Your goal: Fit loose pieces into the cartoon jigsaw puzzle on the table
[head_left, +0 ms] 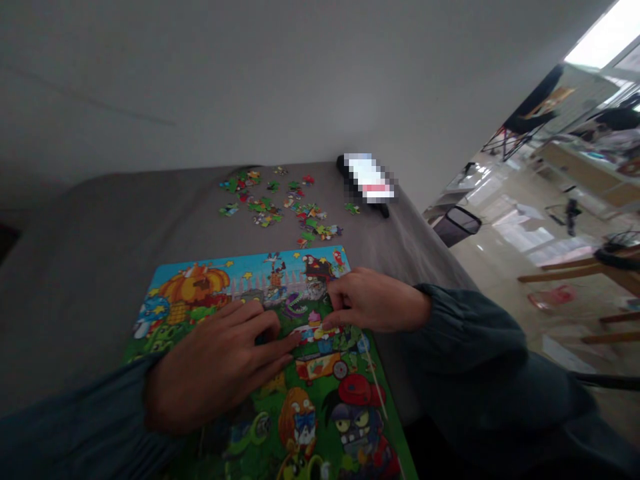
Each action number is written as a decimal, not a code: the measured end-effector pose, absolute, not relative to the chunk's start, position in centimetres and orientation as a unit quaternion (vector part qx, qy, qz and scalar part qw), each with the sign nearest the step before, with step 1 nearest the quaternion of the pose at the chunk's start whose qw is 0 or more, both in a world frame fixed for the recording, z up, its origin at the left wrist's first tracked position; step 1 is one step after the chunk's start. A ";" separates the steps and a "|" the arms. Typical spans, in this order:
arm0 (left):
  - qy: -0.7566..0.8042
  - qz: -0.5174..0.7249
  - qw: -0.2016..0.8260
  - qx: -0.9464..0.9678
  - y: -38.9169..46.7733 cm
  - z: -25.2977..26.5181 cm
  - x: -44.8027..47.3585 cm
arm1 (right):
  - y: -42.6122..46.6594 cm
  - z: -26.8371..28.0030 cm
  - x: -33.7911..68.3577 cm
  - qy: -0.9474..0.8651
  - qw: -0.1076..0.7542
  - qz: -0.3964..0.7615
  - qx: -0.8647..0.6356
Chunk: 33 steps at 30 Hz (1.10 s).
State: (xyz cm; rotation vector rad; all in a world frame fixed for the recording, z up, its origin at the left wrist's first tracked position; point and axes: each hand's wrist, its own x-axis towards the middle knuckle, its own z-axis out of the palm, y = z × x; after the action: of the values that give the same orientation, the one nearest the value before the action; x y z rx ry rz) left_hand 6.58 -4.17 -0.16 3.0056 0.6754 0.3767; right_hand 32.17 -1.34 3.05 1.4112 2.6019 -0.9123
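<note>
A colourful cartoon jigsaw puzzle (367,427) lies in front of me, with plants and zombies printed on it. My left hand (225,360) rests over its left and middle part, index finger stretched toward a small red, white and yellow patch and the other fingers loosely bent. My right hand (373,300) is at the puzzle's upper right, fingers curled in and thumb tip down by that same patch. Whatever may be between the right fingers is hidden. Several loose puzzle pieces (267,210) lie scattered beyond the puzzle's far edge.
A grey cloth (180,227) covers the table, which meets a plain wall (250,87). A phone with a blurred screen (370,177) leans on a dark stand at the back right. Past the table's right edge are a tiled floor, a wooden stool (615,280) and cluttered furniture.
</note>
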 end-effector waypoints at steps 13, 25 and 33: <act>0.225 0.121 0.031 0.966 -4.3 -0.3 6.5 | -1.7 3.0 32.3 0.846 0.048 -0.254 0.465; 0.231 0.143 0.027 0.962 -4.4 0.2 6.9 | -2.0 3.1 32.1 0.855 0.107 -0.158 0.482; 0.258 0.129 0.044 0.956 -4.7 -0.2 6.7 | -2.7 2.9 32.1 0.858 0.125 -0.106 0.486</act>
State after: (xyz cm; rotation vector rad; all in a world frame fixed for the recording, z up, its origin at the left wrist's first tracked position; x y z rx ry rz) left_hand 6.69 -4.69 -0.17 2.9228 0.7887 0.3933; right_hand 32.13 -2.70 2.93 1.4160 2.5007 -0.3076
